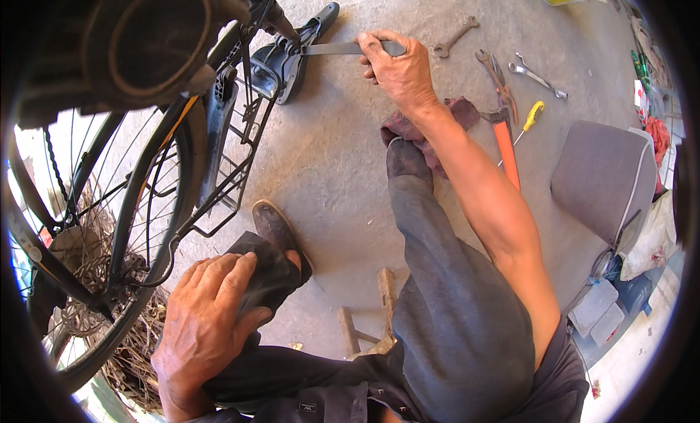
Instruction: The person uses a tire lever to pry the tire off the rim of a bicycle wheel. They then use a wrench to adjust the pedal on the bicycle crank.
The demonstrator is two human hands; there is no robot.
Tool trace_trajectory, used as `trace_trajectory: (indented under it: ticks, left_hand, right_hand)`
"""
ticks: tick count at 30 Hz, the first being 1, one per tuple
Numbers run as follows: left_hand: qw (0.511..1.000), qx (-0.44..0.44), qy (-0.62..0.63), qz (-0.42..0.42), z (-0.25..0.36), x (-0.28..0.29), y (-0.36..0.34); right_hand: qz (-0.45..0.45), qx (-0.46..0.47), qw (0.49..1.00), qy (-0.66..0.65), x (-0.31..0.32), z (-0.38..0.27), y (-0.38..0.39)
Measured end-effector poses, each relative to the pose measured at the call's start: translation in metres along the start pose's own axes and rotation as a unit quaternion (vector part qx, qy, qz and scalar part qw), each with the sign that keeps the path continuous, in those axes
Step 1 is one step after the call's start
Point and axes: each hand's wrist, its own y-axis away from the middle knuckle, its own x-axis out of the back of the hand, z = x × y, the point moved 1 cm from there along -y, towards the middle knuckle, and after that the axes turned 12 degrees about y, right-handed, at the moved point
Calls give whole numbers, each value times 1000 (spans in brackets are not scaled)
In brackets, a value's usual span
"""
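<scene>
My right hand (397, 69) is wrapped round the dark-gripped end of a flat metal wrench (328, 49). The wrench's far end meets the clamp area under a black bicycle saddle (293, 84), which lies low with its underside showing. How the jaw sits there is too small to tell. The bicycle (135, 204) fills the left side, its rear rack (244, 142) close to the saddle. My left hand (208, 310) lies on my bent left knee, fingers extended and holding nothing.
On the concrete floor at right lie an open-ended wrench (457, 38), pliers (500, 84), a ring spanner (538, 80), a yellow-handled screwdriver (534, 115) and an orange-handled tool (506, 152). A dark red cloth (456, 111) touches my shoe. Farther right is a grey cushion (594, 171).
</scene>
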Motion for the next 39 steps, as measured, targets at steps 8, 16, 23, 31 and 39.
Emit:
trace_trajectory:
  ticks: [8,16,23,31,39]
  left_hand:
    - [1000,0,3,-1,0,0,0]
    - [1000,-10,6,1,-1,-1,1]
    - [1000,-7,2,-5,0,-1,1]
    - [1000,-8,-3,-9,-2,-2,1]
    - [1000,-2,-1,-14,-1,-2,0]
  right_hand:
    - [68,83,994,26,-2,-5,5]
    - [49,-46,991,-117,2,-1,3]
    - [60,13,998,0,-10,-5,-1]
    - [70,-53,990,-107,-3,-11,3]
    - [70,-44,987,-140,-1,-4,3]
